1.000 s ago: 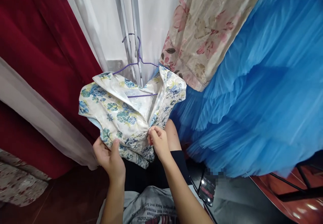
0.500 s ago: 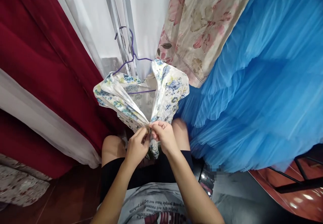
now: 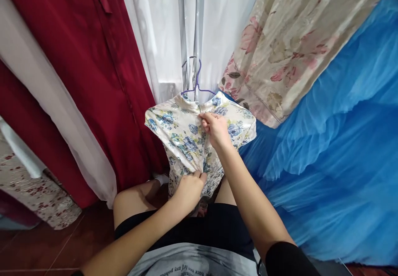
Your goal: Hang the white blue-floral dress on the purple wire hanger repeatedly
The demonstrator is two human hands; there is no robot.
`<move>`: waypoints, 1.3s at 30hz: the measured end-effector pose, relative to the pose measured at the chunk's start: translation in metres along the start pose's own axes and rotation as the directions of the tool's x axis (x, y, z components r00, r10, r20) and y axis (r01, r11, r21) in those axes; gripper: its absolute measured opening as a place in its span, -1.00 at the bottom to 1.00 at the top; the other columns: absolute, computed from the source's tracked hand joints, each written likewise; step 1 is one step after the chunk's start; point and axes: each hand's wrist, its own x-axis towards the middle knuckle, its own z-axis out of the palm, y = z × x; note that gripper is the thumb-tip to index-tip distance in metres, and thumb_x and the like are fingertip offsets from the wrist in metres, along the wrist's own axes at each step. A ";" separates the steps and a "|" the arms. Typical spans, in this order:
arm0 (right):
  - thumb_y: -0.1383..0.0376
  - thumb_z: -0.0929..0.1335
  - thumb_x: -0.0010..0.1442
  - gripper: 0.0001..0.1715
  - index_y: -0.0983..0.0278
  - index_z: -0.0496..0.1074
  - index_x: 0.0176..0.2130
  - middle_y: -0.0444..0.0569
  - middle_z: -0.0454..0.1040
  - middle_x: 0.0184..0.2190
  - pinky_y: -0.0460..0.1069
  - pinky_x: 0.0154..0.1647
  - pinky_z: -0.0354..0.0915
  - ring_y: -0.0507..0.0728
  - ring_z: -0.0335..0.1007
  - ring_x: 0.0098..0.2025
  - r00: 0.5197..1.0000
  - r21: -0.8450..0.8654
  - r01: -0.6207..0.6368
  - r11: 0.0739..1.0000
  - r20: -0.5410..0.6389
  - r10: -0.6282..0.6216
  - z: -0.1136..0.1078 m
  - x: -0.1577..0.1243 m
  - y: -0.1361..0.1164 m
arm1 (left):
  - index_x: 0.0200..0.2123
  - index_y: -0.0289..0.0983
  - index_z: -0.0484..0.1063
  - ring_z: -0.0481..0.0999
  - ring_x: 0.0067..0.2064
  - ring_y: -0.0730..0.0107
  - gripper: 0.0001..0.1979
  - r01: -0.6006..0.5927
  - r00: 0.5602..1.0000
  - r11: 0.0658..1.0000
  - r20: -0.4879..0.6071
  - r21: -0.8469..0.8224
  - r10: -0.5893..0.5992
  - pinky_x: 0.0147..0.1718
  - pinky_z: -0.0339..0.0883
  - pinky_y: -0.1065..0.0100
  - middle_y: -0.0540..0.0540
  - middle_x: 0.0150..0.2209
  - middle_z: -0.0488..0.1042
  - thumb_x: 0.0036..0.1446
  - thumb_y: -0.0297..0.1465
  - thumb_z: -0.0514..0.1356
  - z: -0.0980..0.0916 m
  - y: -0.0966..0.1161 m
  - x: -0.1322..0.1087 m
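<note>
In front of the curtain (image 3: 161,39), the dress (image 3: 174,130) hangs on a purple hanger (image 3: 198,74). Your right hand (image 3: 216,128) pinches its seam just under the collar, and your left hand (image 3: 186,189) grips the cloth lower down, holding it taut. The opening looks closed almost to the top, with only the collar seemingly left. The fabric is glossy cream with blue flowers.

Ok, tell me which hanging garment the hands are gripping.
The small white dress printed with blue flowers, on the purple wire hanger; the dark red cloth, blue tulle and beige pink-flowered fabric hang unheld.
</note>
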 end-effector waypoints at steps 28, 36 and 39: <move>0.25 0.33 0.05 -0.84 0.24 0.30 -0.52 -0.24 0.27 -0.66 -0.10 -0.53 0.03 -0.01 0.13 -0.60 0.967 -0.547 0.245 0.800 0.082 -0.240 -0.027 -0.007 0.028 | -0.21 -0.28 0.49 0.51 -0.22 0.38 -0.82 -0.398 0.191 0.852 -0.939 -0.341 -0.286 -0.18 0.34 0.39 -0.07 -0.28 0.54 0.36 -0.33 0.14 -0.152 -0.077 0.063; 0.28 0.32 0.06 -0.83 0.23 0.27 -0.52 -0.29 0.18 -0.70 -0.11 -0.55 -0.05 -0.05 0.01 -0.64 0.975 -0.483 0.213 0.850 0.161 -0.153 -0.015 -0.050 0.035 | -0.32 -0.29 0.41 0.50 -0.32 0.39 -0.83 -0.618 0.129 0.167 -0.309 -0.768 -0.942 -0.26 0.38 0.35 -0.01 -0.40 0.42 0.20 -0.29 0.18 -0.074 -0.186 0.070; 0.24 0.33 0.05 -0.80 0.20 0.23 -0.53 -0.32 0.12 -0.72 -0.11 -0.59 -0.11 -0.06 -0.05 -0.66 0.990 -0.384 0.137 0.913 0.093 -0.110 -0.019 -0.060 0.045 | -0.33 -0.27 0.35 0.52 -0.34 0.30 -0.79 -0.630 0.269 -0.040 -0.170 -0.775 -0.948 -0.29 0.40 0.25 -0.03 -0.40 0.41 0.15 -0.24 0.21 -0.038 -0.173 0.082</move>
